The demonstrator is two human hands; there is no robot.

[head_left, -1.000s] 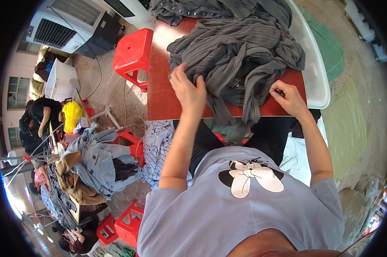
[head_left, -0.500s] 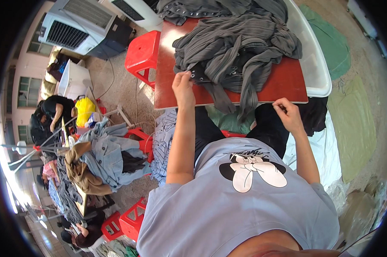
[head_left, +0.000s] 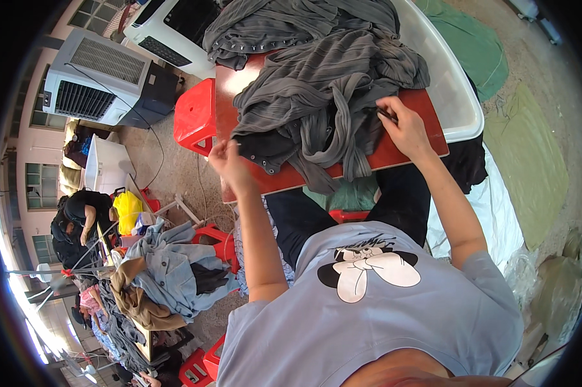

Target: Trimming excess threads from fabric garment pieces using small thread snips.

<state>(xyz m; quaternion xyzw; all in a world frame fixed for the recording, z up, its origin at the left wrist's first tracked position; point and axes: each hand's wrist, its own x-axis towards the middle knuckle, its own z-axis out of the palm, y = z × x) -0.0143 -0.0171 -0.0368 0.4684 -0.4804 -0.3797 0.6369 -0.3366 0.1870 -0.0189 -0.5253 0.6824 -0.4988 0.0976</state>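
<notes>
A grey ribbed garment [head_left: 342,71] lies in a loose heap on a red-brown board [head_left: 426,116] in front of me. Along its near left side runs a dark band with round metal snaps [head_left: 265,155]. At the left end of that band is my left hand [head_left: 232,169], smeared by motion; whether its fingers grip the cloth is unclear. My right hand [head_left: 407,132] is closed round a slim dark object [head_left: 388,115], mostly hidden by the fingers, beside the garment's right edge. Another grey garment with a row of snaps [head_left: 259,46] lies behind the first.
A white plastic tub [head_left: 458,97] stands under the board's right side. To the left are a red stool [head_left: 195,116] and an air cooler [head_left: 101,77]. Several garments [head_left: 168,277] are heaped farther left, with people at work beyond. Green cloth [head_left: 465,51] covers floor at right.
My right hand has moved from the board's near edge up to the garment's right side, with a dark object now showing in it. The dark band has shifted, and my left hand is blurred.
</notes>
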